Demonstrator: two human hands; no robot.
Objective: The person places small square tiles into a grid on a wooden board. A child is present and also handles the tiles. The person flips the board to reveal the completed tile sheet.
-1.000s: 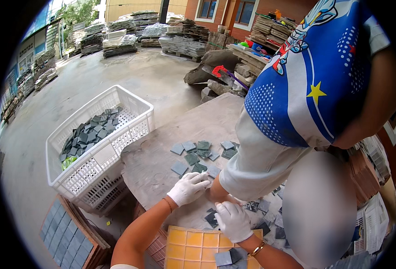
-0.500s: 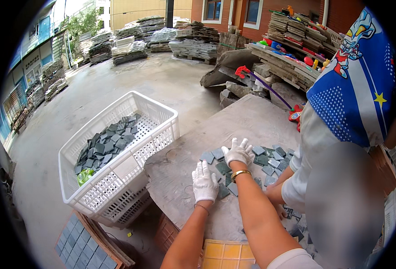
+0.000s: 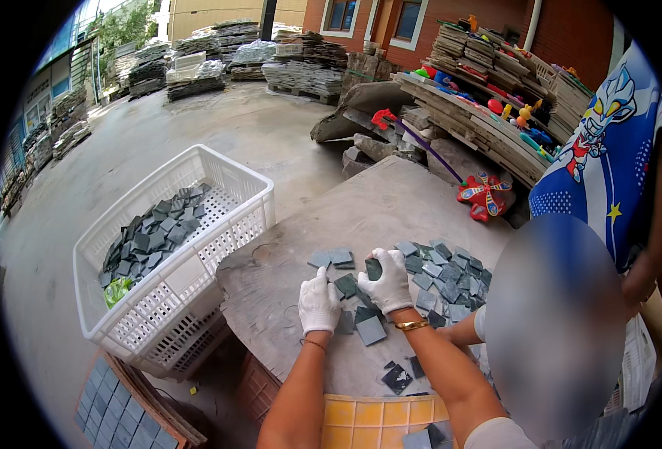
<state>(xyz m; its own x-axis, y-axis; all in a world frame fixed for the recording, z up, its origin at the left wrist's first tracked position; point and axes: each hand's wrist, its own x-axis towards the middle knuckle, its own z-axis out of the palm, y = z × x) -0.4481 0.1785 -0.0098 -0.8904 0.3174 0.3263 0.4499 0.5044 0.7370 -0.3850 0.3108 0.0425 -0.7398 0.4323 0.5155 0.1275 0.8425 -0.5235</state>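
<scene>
My right hand, in a white glove, pinches a dark square stone tile between thumb and fingers, just above the slab. To its left my gloved left hand rests on the slab; its index finger is stretched out, the others are partly curled, and no tile shows in it. Ahead of the left fingertips lie some lighter grey tiles. Between my hands are several dark tiles, and a grey tile lies below my right hand. A heap of tiles spreads to the right of it.
A white crate partly filled with tiles stands left of the stone slab. Near me is a yellow gridded tray; a tiled panel is lower left. Another person's arm reaches in from the right. A red flower-shaped toy lies beyond.
My right hand has gone from lying spread over the tiles to pinching one dark tile. The left fingers have partly curled. My view has shifted right, and the other person has moved.
</scene>
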